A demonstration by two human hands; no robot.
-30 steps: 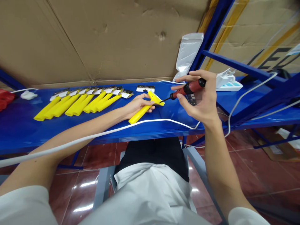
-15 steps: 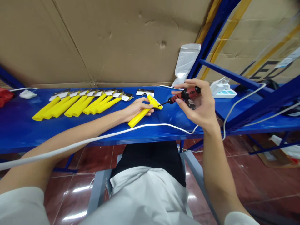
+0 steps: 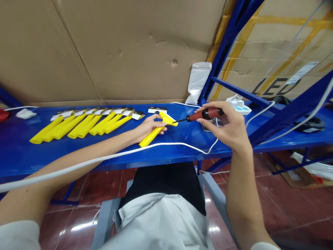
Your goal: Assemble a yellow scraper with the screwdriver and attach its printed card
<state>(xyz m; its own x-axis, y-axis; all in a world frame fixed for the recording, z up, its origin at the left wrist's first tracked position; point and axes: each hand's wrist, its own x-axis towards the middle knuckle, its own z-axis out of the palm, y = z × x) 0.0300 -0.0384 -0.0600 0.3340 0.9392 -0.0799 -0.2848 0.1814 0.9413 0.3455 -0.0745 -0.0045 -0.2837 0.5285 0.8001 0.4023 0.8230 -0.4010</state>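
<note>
head view: one camera looking down over a blue bench [image 3: 31, 156], with a cardboard wall [image 3: 104, 48] behind it.
left hand [image 3: 147, 126]: resting on the bench, fingers curled round a yellow scraper [image 3: 156, 130] – thumb on the near side, fingertips on the far side, closed on the handle just below the wide head.
yellow scraper: lies flat on the bench, handle pointing toward the person and to the left, wide head away and to the right.
right hand [image 3: 230, 125]: raised just above the bench, closed in a fingertip grip round a red-handled screwdriver [image 3: 201, 115].
red-handled screwdriver: held almost level, its thin dark shaft pointing left; the tip meets the head of the scraper – whether it sits in a screw cannot be told.
row of scrapers [image 3: 78, 125]: more yellow ones, laid side by side to the left, well apart from the hands, each with a label card at its far end.
white cable [image 3: 182, 145]: runs along the near edge of the bench, over the left forearm and under the right hand.
power strip [image 3: 238, 104]: white, behind the right hand.
plastic bag [image 3: 196, 81]: leaning on the wall beside a blue rack post [image 3: 221, 48].
lap: white apron over dark clothing, below the bench.
</note>
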